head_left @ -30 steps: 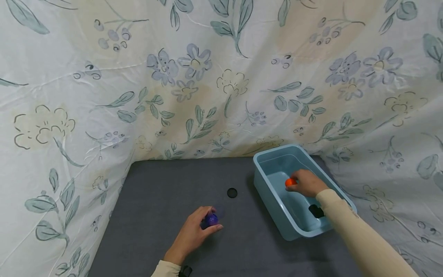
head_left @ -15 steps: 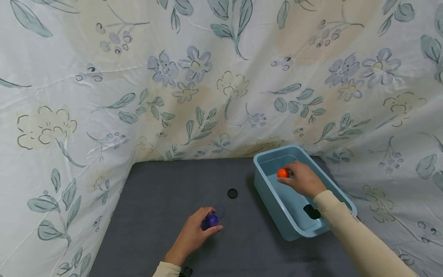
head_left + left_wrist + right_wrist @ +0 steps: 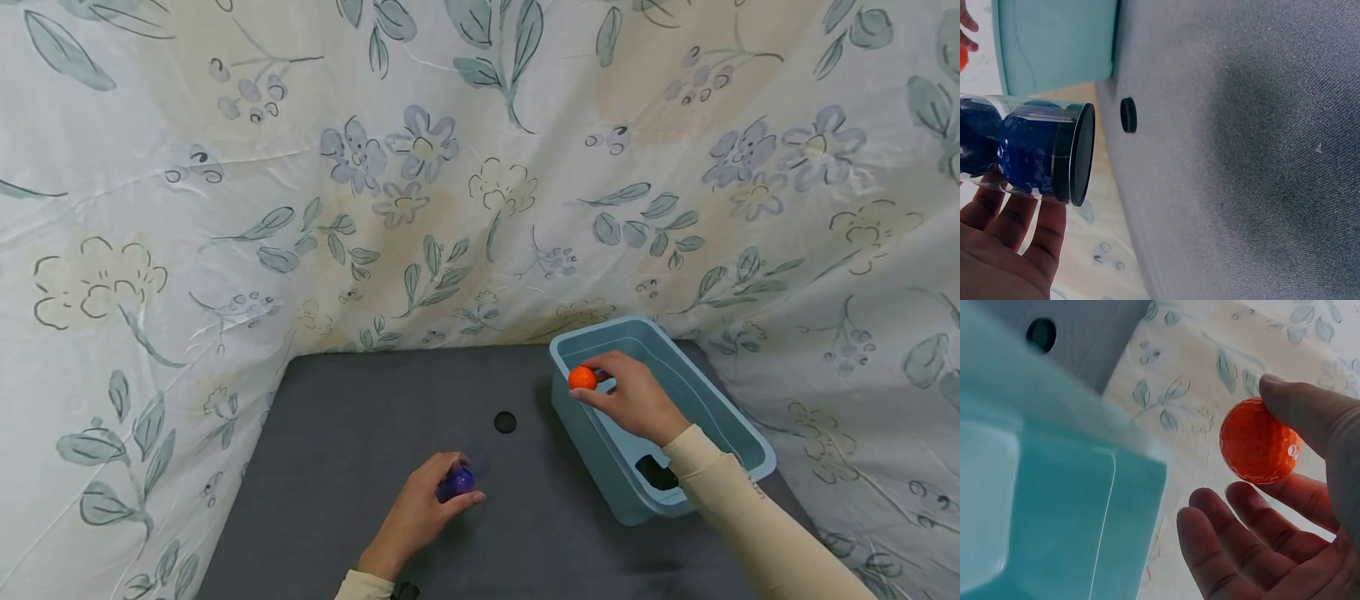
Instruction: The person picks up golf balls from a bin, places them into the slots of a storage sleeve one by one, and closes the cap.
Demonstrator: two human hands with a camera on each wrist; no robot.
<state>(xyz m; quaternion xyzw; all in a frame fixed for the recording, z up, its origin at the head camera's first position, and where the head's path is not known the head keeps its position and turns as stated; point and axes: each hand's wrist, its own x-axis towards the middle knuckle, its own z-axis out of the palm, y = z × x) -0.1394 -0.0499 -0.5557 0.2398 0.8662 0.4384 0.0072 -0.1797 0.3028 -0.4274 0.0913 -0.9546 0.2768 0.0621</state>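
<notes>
My left hand [image 3: 423, 504] grips a clear plastic tube [image 3: 1035, 109] that holds dark blue balls [image 3: 1025, 150]. In the left wrist view the tube's lower end has a black cap [image 3: 1084, 156], facing the tabletop; its upper end runs out of frame. My right hand [image 3: 630, 396] pinches an orange golf ball [image 3: 1260, 440] between thumb and index finger, the other fingers spread loosely. In the head view the ball overlaps the left rim of the light blue bin [image 3: 600, 442]. A round black lid [image 3: 506, 422] lies on the table between the tube and the bin.
The bin stands at the right of a dark grey cloth-covered table [image 3: 360, 417]. Floral fabric [image 3: 450, 208] hangs behind the table and along its sides. A black wrist device [image 3: 656, 472] shows beneath my right forearm, over the bin.
My right hand has lifted the orange golf ball from inside the bin and carried it left, to above the bin's left rim. The left hand and tube have stayed in place.
</notes>
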